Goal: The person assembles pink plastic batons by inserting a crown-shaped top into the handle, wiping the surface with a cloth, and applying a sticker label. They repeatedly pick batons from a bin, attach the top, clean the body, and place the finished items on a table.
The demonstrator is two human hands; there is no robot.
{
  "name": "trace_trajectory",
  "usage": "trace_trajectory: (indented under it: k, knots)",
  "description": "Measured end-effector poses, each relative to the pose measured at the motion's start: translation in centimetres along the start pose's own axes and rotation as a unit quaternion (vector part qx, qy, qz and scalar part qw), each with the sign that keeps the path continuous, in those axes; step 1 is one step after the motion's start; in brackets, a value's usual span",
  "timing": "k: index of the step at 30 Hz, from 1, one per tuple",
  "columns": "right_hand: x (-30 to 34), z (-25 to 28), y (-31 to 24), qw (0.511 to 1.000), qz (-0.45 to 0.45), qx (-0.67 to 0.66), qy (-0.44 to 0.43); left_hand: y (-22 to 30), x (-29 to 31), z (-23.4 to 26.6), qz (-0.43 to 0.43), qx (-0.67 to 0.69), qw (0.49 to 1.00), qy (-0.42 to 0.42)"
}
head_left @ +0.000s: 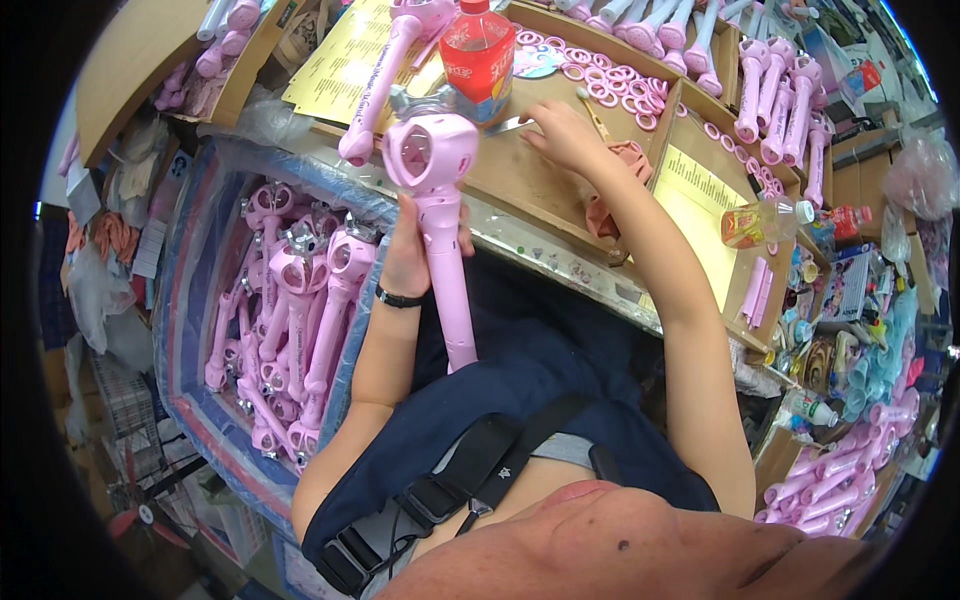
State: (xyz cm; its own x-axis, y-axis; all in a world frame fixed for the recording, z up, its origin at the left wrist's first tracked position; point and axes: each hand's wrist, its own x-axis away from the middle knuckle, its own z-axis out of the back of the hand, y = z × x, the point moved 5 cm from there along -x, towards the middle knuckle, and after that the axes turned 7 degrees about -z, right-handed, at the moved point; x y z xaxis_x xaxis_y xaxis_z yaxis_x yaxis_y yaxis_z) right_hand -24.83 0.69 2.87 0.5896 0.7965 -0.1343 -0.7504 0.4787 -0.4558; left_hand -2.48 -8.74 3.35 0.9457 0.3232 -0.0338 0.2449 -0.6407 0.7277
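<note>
At the bench [560,264], the left hand [407,252] grips a pink wand [443,235], right hand [565,137] perhaps pinching something silvery [507,127]

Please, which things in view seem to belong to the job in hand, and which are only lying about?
Likely part of the job:
pink toy wand, held in the left grip
thin silvery object at the right grip
similar pink wands at left
small pink rings

Likely just lying about:
red-capped drink bottle
white-capped drink bottle
crumpled translucent plastic bag
</note>
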Motion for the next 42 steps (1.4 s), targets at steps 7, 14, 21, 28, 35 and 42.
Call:
trace_trajectory:
  k: [7, 14, 21, 28, 35, 42]
  knots:
    - [-3.0, -2.9, 4.6, 0.989, -0.103, 0.082, -0.072, -3.3, 4.9, -1.0, 0.079, -0.066, 0.991, -0.086]
    - [-1.9, -3.1, 5.5, 0.990, -0.111, 0.036, -0.073, -4.8, 4.3, -2.2, 0.156, -0.069, 0.981, -0.093]
    - [-1.8, -3.3, 5.9, 0.990, -0.122, 0.025, -0.071, -3.5, 4.7, -2.4, 0.102, -0.137, 0.984, -0.058]
    - [1.9, 1.7, 4.6, 0.985, -0.122, 0.112, -0.057, -1.9, 3.6, -1.8, 0.083, -0.197, 0.975, -0.066]
    - [15.5, 11.6, 2.2, 0.881, -0.260, -0.161, 0.362, -2.9, 2.8, -1.8, 0.191, 0.049, 0.978, -0.062]
    - [18.8, 3.1, -7.3, 0.921, -0.153, -0.234, 0.271, -4.9, 3.9, -2.5, 0.231, 0.088, 0.969, -0.022]
